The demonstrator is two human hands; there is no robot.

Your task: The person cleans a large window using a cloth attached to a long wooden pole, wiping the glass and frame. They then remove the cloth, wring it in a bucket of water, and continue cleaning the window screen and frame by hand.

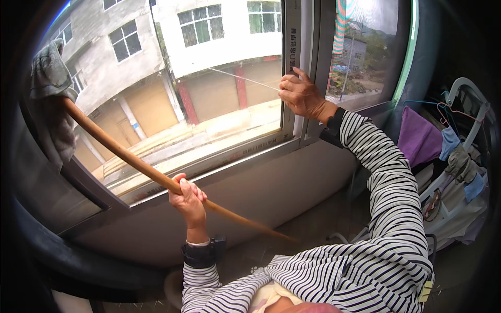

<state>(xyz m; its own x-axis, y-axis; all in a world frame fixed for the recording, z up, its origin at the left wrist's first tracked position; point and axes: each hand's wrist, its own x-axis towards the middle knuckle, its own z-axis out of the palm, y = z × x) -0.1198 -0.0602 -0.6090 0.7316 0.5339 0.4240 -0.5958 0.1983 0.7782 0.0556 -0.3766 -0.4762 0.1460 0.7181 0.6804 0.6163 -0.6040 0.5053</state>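
Observation:
My left hand [188, 197] is closed around a long wooden pole [125, 152], which slants from the upper left down to the lower middle. A grey cloth [53, 70] hangs over the pole's upper end, in front of the window at the far left. My right hand [300, 96] is raised beside the upright frame of the window [289, 113]. Its fingers are bent, and a thin pale line [244, 79] runs from them to the upper left across the window. Whether the fingers pinch that line cannot be told.
The window's bottom rail [235, 154] runs above a plain wall [270, 178]. A screened pane [364, 54] is at the upper right. At the right, a purple cloth [419, 133], clothes hangers [446, 105] and other fabrics hang by a pale rack [473, 125].

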